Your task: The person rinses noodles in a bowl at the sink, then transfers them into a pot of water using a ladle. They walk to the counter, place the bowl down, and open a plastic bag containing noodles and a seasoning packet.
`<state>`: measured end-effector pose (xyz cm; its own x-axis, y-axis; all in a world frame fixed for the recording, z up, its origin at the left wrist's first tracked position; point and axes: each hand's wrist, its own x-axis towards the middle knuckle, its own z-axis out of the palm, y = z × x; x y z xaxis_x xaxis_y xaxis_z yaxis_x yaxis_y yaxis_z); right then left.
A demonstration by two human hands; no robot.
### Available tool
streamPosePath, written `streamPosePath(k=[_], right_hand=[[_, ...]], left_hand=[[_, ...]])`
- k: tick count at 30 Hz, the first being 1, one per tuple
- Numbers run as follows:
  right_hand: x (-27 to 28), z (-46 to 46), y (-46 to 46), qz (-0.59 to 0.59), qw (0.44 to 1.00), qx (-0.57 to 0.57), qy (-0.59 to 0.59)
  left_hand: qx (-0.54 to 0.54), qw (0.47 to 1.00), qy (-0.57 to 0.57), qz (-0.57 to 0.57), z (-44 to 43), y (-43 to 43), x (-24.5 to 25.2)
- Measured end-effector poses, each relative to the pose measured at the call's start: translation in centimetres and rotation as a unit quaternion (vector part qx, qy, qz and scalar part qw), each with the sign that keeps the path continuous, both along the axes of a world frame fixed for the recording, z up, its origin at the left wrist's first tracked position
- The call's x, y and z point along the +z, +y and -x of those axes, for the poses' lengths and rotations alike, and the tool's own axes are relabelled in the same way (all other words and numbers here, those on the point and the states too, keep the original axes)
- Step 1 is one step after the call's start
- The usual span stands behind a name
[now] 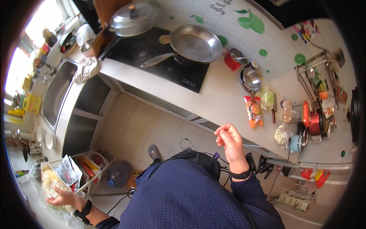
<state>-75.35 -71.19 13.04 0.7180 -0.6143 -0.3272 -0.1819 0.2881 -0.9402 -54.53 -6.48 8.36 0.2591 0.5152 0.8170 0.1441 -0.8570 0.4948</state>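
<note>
At the lower left, my left hand has its fingers apart over a clear plastic bag of pale food; whether it touches the bag cannot be told. Beside it, a white plastic basket holds several packets. My right hand is raised over the floor near the counter's front edge, its fingers curled and thumb near the fingertips, with nothing visible in it. Nearest to that hand on the counter lies a red and orange snack packet. Behind it stand a small steel pan and a cabbage beside a cleaver.
A large steel frying pan and a lidded pot stand on the black cooktop. The sink is at the left, with a cloth on its edge. A large water bottle is on the floor beside the basket.
</note>
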Motion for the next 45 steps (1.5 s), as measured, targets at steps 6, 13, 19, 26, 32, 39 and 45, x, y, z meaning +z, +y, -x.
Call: streamPosePath(k=[6,13,19,26,32,39,45], right_hand=[[-0.9,9.5,-7.4,0.011,0.996,-0.085,-0.013],[-2.4,18.4,-12.9,0.02,0.986,-0.166,-0.023],[-7.1,21.8,-19.6,-0.039,0.953,-0.299,0.023],[-14.1,20.7,-24.6,-0.096,0.917,-0.375,0.097],[-13.9,18.4,-30.1,-0.053,0.9,-0.402,0.162],[-16.9,9.6,-37.1,0.148,0.943,-0.268,0.132],[-19.9,2.6,-43.0,0.543,0.802,-0.145,0.205]], left_hand=[[-0.193,0.98,-0.036,-0.044,-3.6,-16.8,3.2],[-0.5,0.849,0.167,0.05,-5.0,-37.6,0.0],[-0.688,0.705,0.17,0.013,-5.3,-56.3,1.5],[-0.78,0.509,0.315,-0.182,0.1,-69.8,-3.8],[-0.773,0.377,0.503,-0.085,3.7,-73.5,-7.9],[-0.736,0.392,0.546,-0.079,-0.2,-76.5,-7.7],[-0.684,0.472,0.555,-0.033,1.9,-76.8,-7.6]])
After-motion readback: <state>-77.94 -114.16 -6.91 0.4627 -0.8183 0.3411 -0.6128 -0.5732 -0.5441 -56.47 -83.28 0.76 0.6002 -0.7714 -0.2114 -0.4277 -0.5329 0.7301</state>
